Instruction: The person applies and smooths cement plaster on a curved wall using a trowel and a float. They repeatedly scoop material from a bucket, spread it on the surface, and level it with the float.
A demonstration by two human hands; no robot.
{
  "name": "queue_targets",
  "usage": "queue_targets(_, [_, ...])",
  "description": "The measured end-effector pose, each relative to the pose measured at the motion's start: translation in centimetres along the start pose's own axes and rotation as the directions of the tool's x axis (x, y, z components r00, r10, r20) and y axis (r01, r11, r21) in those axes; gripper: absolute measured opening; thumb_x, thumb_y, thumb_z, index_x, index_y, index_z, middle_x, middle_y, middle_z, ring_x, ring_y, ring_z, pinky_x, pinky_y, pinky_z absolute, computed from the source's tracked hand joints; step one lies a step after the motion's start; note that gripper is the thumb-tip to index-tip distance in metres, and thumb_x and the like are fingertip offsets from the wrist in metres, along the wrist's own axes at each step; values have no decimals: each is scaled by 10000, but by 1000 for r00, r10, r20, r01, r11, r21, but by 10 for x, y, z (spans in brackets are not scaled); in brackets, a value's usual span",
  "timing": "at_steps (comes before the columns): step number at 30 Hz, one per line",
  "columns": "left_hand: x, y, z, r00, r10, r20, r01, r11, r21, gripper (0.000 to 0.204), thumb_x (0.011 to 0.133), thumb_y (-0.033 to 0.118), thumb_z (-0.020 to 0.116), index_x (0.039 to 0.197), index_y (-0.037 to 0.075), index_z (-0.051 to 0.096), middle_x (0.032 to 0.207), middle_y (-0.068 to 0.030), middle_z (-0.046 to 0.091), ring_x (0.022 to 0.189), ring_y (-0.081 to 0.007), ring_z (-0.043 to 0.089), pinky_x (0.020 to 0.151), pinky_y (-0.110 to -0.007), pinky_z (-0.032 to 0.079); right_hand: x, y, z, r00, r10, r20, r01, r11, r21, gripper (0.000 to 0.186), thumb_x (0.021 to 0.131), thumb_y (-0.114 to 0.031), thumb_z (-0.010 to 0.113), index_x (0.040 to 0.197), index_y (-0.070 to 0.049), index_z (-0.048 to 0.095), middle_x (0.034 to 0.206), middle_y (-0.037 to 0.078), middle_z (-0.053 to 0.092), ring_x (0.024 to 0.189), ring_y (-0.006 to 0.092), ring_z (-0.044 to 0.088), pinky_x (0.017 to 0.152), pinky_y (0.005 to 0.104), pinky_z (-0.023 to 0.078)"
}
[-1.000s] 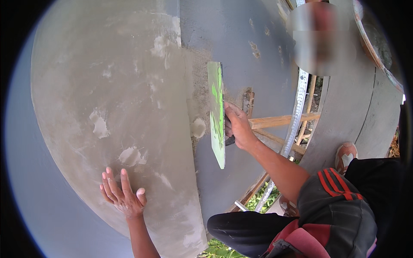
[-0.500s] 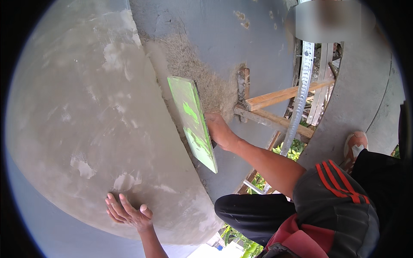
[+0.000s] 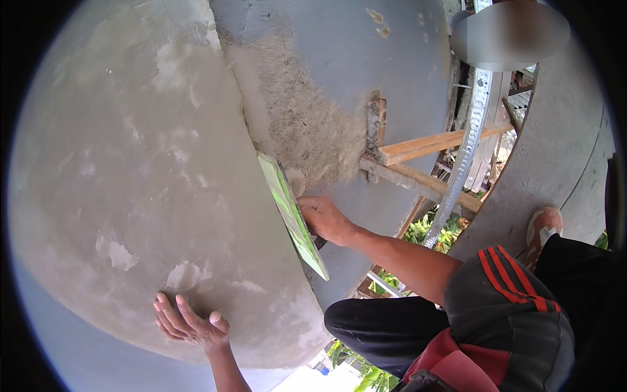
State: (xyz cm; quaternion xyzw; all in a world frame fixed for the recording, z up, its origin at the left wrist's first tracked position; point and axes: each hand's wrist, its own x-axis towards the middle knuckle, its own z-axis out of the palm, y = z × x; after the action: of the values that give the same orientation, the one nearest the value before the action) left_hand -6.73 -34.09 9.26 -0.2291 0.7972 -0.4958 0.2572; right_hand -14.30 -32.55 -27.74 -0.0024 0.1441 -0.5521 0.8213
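Note:
A wide panel of damp-looking grey plaster (image 3: pixel 130 163) covers the left of the view, with a rough, ragged band (image 3: pixel 313 117) along its right edge and smoother blue-grey wall beyond. My left hand (image 3: pixel 192 320) lies spread on the plaster near the lower left, fingers apart. My right hand (image 3: pixel 324 217) grips a long rectangular float (image 3: pixel 290 212) with a pale green, smeared face, held tilted along the plaster's right edge. Whether the float touches the surface is hard to tell.
Timber pieces (image 3: pixel 418 144) jut from the wall at right. A perforated metal strip (image 3: pixel 460 170) runs beside them, over gaps showing greenery (image 3: pixel 444 228). A grey concrete walkway (image 3: pixel 542 150) holds my shoe (image 3: pixel 542 228). A blurred patch covers the top right.
The float has tilted from upright, moved left and then lower along the plaster's edge, showing less of its face. My left hand appears lower than a second ago, as the view shifted.

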Motion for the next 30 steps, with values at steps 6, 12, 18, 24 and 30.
queue_targets(6, [0,1,2,1000,-7,-28,7,1000,-8,730,1189,589,177,1664,111,460,1694,-226,488,1591,-387,431,1324,-559,246,-27,21,-6,973,-121,-194,111,992,-63,344,1148,-253,572,933,-26,718,788,-32,535,763,67,487,662,301,397])
queue_targets(12, [-1,2,1,1000,-24,-16,24,1000,-8,743,1185,606,177,1664,121,474,1698,-217,488,1589,-392,433,1323,-562,251,28,-93,-13,937,-299,-180,317,945,80,354,1160,-256,540,953,-15,696,801,-56,536,734,49,463,642,295,400])
queue_targets(18, [2,3,1,1000,-21,-5,21,1000,7,744,1185,608,174,1657,123,482,1695,-222,489,1594,-392,426,1322,-567,250,27,-106,-10,956,-255,-142,273,954,127,346,1159,-253,548,986,-18,735,801,-57,557,719,44,475,628,293,407])
queue_targets(24, [-1,3,-1,1000,-25,11,25,1000,8,738,1187,603,177,1657,122,481,1694,-231,487,1594,-401,424,1316,-572,251,28,-111,-5,963,-240,-119,248,967,54,365,1154,-270,549,1012,-1,751,812,-35,597,761,64,514,683,308,446])
queue_targets(30, [0,3,-2,1000,-24,7,24,1000,-1,739,1187,602,179,1662,120,477,1694,-233,485,1592,-403,424,1316,-573,253,36,-118,-8,960,-271,-69,272,962,4,366,1147,-268,548,1060,22,754,826,-18,609,793,84,521,726,320,462])
